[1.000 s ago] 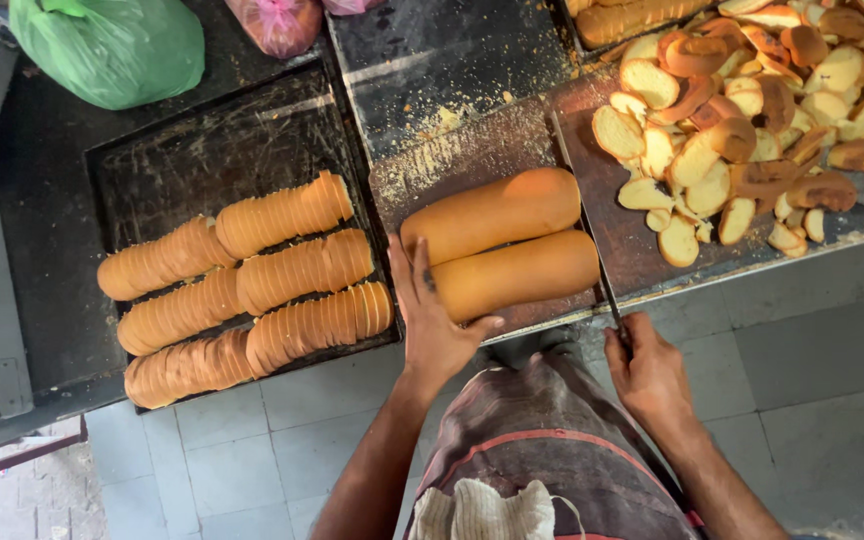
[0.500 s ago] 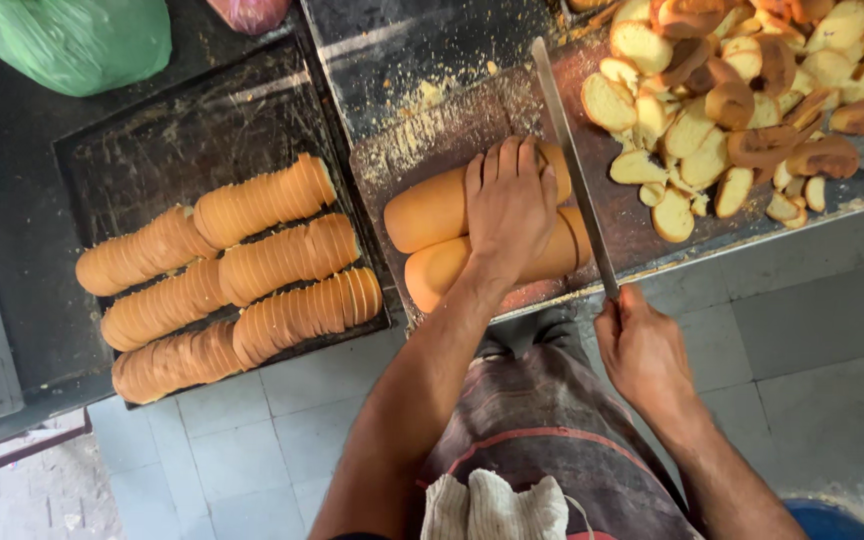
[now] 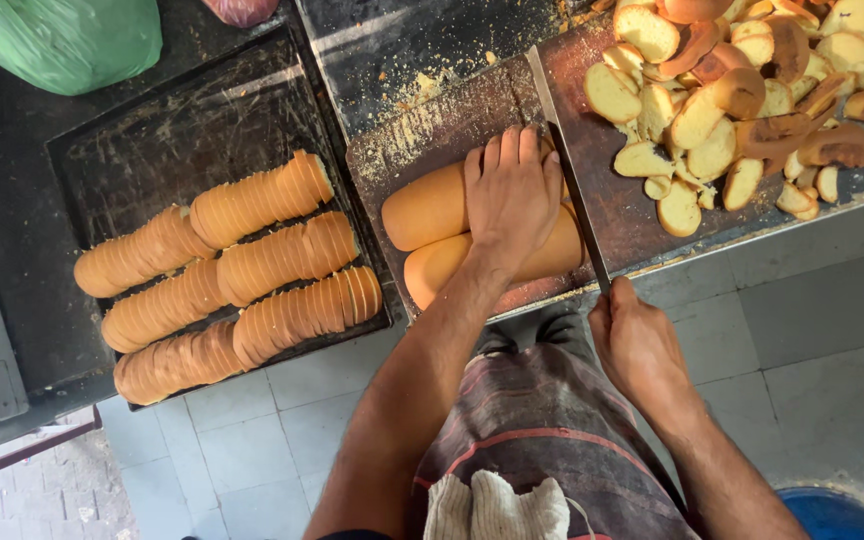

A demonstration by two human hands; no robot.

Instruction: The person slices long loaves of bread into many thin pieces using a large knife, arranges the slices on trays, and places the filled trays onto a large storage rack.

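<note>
A: Left hand [image 3: 512, 195] flat on two long golden-brown bread loaves [image 3: 432, 235], fingers spread, pressing down rather than gripping. Right hand [image 3: 637, 345] clenched around the handle of a long thin steel knife [image 3: 567, 165].

B: Loaves side by side on the dark crumb-strewn cutting board [image 3: 432, 130], near the front edge of the counter. Blade just beside the left fingertips, at the loaves' right end.

A: Risk, probably: fingertips so close to the edge, a slip of the blade or a roll of the rounded loaves, and a nicked finger. Uneven slices too, should the pair shift under the palm.

B: Long axis of the loaves running left to right, tilted slightly up toward the right. Knife roughly across it, tip pointing away from the body, handle toward it.

A: Elsewhere: dark metal tray [image 3: 152, 150] holding rows of sliced loaves [image 3: 232, 270] on the left, loose pile of cut bread rounds [image 3: 742, 100] on the right.
</note>
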